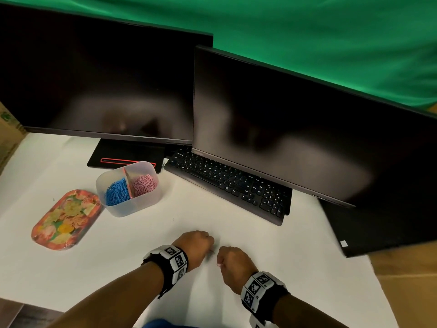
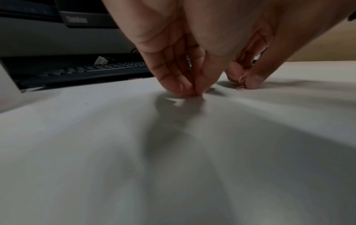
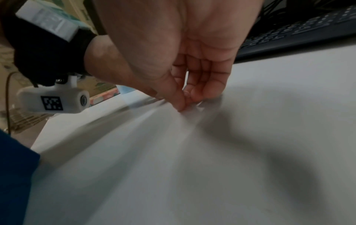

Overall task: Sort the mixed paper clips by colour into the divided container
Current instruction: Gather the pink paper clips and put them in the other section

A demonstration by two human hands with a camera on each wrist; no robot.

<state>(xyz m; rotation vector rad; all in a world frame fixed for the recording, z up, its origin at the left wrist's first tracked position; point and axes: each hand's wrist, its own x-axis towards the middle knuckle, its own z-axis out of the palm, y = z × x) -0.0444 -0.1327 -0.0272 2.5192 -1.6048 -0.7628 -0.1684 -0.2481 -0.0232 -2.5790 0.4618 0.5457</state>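
While both hands work low on the white table (image 1: pixel 260 245), side by side and nearly touching, the sorting looks close to its end. The left hand (image 1: pixel 197 245) has its fingers bunched, tips pressed together at the surface; in the left wrist view they seem to pinch something small and flat, though I cannot tell whether a clip is actually between them. The right hand (image 1: pixel 233 262) is curled the same way, its thumb and fingers (image 3: pixel 181 105) meeting at the tabletop. Just at its fingertips lies a pale pink clip (image 2: pixel 240 88), the last loose one I can make out; whether the hand already has hold of it is not clear. A thin dark sliver shows between the two hands in the head view, too blurred to name.

Ahead and to the left of the left hand, well apart from it, stands the divided container (image 1: pixel 132 207). Its near-left compartment holds a heap of blue clips (image 1: pixel 117 191) and the compartment across the divider holds a heap of pink clips (image 1: pixel 144 184); the colours look cleanly parted. Further left, just beside the container, the flowered tray (image 1: pixel 63 221) shows no clips that I can see.

Beyond the right hand sit the keyboard (image 1: pixel 231 183) and two dark monitors (image 1: pixel 295 138).

By my judgement, only the final clip or two need carrying to their compartments.
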